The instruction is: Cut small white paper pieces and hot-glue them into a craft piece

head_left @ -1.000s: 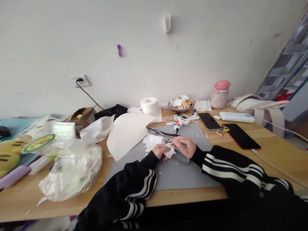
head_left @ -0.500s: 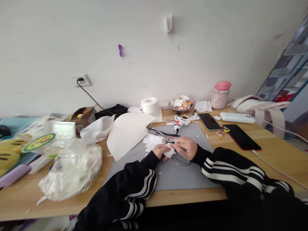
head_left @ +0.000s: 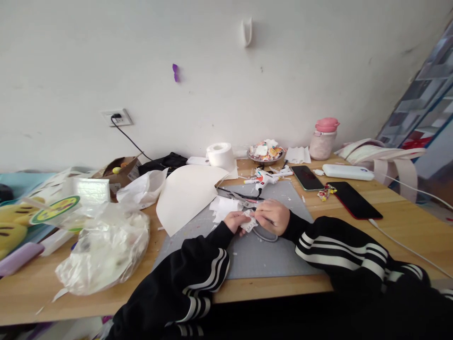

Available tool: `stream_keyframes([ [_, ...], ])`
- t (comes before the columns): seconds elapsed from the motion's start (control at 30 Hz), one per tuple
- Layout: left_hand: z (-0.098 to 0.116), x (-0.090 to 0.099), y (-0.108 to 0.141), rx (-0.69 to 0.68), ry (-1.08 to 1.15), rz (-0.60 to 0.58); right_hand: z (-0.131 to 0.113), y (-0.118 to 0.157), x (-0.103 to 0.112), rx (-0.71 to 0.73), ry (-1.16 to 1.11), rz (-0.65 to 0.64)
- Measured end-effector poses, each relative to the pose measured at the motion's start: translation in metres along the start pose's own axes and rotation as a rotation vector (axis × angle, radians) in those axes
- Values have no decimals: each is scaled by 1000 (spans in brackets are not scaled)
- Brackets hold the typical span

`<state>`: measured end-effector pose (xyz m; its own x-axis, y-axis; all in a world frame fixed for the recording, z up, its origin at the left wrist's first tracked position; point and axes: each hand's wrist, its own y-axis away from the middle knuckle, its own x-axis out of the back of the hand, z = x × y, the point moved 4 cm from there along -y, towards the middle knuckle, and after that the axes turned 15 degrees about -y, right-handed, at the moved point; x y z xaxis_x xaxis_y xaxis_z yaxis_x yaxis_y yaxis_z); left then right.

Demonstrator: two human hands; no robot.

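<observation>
Over the grey cutting mat, my left hand pinches a small white paper piece with marks on it. My right hand is closed at the right edge of that piece; what its fingertips hold, if anything, is too small to make out. White paper sheets lie just behind my left hand. Scissors rest behind the hands, partly covered. A grey cable loop shows under my right hand. The white glue gun lies farther back.
Large cream paper and a plastic bag lie left. At the back stand a paper roll, a bowl of scraps and a pink-lidded bottle. Two phones lie right.
Both hands stay in nearly the same place around the white piece, with a slight shift of the right fingers. The whole view has moved very slightly.
</observation>
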<state>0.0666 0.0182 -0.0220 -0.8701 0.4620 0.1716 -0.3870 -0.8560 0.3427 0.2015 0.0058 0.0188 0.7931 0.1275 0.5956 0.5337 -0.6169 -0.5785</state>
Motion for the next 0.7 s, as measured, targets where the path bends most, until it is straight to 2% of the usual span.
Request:
stream_keyframes([
  [0.3,4,0,2,19,-1,18,-2,-2,5,35,-102,86],
  [0.43,2,0,1,14,-1,15,-3,-2,1,60,-100,68],
  [0.7,0,1,0,1,-15,27,0,-1,-8,14,-119,148],
])
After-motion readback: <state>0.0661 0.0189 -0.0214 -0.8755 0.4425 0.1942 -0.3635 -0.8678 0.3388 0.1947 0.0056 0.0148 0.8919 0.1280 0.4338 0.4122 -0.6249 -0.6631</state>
